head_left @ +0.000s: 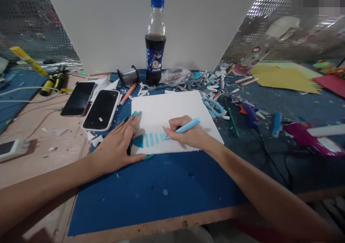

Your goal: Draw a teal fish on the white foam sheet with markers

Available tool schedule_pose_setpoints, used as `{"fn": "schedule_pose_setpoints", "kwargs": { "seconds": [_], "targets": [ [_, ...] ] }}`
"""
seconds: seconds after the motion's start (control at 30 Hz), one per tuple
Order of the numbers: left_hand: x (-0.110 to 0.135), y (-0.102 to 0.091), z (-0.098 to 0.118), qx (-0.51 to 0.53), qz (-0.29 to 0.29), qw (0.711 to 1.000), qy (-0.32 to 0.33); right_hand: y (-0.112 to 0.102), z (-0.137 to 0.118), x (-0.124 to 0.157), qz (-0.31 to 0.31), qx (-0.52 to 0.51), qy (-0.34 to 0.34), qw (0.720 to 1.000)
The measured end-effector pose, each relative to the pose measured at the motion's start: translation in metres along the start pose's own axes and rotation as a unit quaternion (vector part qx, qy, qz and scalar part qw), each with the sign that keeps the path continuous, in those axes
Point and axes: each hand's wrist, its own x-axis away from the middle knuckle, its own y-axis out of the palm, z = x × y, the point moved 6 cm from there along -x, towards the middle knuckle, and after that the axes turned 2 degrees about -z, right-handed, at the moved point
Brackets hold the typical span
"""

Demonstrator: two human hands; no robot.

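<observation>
A sheet of white paper or card [167, 106] lies on the blue work surface. Along its lower left run a teal curved shape [138, 141] and several light blue stripes [151, 139]. My right hand [185, 131] is closed around a light blue marker [188, 125], its tip low at the blue patch right of the stripes. My left hand [121, 140] rests on the sheet's left edge, thumb apart from the other fingers, with long teal nails. Something dark and narrow shows beside its fingers; I cannot make out what it is.
Behind the sheet stand a cola bottle [155, 52] and a heap of foam scraps [207, 81]. Blue-handled scissors [215, 108] touch the right side. Two phones [101, 110] lie left. Glue guns [250, 115], a corded magenta tool [309, 137] and yellow sheets [283, 78] lie right.
</observation>
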Motion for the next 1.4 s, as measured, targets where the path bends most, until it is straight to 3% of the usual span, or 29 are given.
{"fn": "schedule_pose_setpoints", "kwargs": {
  "seconds": [0.43, 0.63, 0.77, 0.9, 1.07, 1.23, 1.4],
  "targets": [
    [0.0, -0.001, 0.0011, -0.011, 0.003, 1.0, -0.003, 0.0022, -0.002, -0.0002, -0.018, 0.007, -0.018, 1.0],
    [0.0005, -0.0004, 0.0012, -0.006, 0.002, 1.0, 0.004, -0.0037, 0.0004, 0.0002, 0.044, 0.016, -0.014, 0.999],
    [0.0001, 0.0001, 0.0008, -0.004, -0.002, 1.0, 0.0, 0.0004, -0.0005, 0.0, 0.005, 0.009, -0.018, 1.0],
    [-0.0002, 0.0, 0.0001, 0.006, 0.0, 1.0, -0.008, -0.0037, 0.0001, 0.0006, 0.032, 0.014, -0.014, 0.999],
    [-0.001, -0.0007, 0.0, 0.013, -0.009, 1.0, -0.011, -0.0007, 0.005, 0.0005, 0.006, -0.009, -0.009, 1.0],
    [-0.0024, -0.0019, 0.001, 0.012, -0.021, 1.0, -0.01, -0.0072, 0.0047, 0.0012, 0.062, 0.031, 0.0, 0.998],
    [-0.0022, -0.0003, -0.0007, 0.014, -0.029, 0.999, -0.022, -0.002, 0.0018, 0.0006, 0.015, 0.009, -0.003, 1.0]
  ]
}}
